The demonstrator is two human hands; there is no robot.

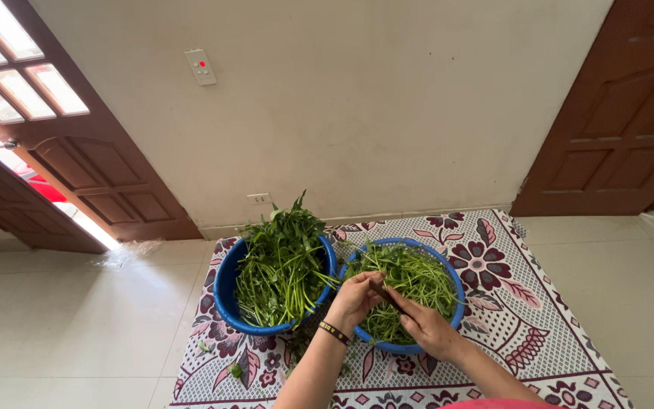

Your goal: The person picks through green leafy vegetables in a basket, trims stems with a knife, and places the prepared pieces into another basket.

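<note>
- Head view: I am holding both hands together over the near rim of the right-hand blue basin (454,282), the one filled with thin split green strands (410,282).
- My left hand (353,299) is curling shut, fingers pinching the end of a green stem (378,288), which is poking out between my two hands just above the strands.
- My right hand (427,327) is closing around a slim dark tool (389,296); its tip is meeting the stem right at my left fingertips. I cannot tell what kind of tool it is.
- A dark band with yellow marks (334,332) is sitting on my left wrist.
- Just beyond my left hand, the second blue basin (225,291) is holding a heap of whole leafy greens (281,261), stalks leaning toward me.
- Both basins are resting on a flowered mat (509,303) spread on the pale tiled floor (62,326); a few green scraps are lying on the mat below my left forearm.
- I judge the stem light, soft and easily crushed, probably damp and a little slippery, so it is best taken near its cut end with a gentle fingertip pinch, not squeezed in the middle.
</note>
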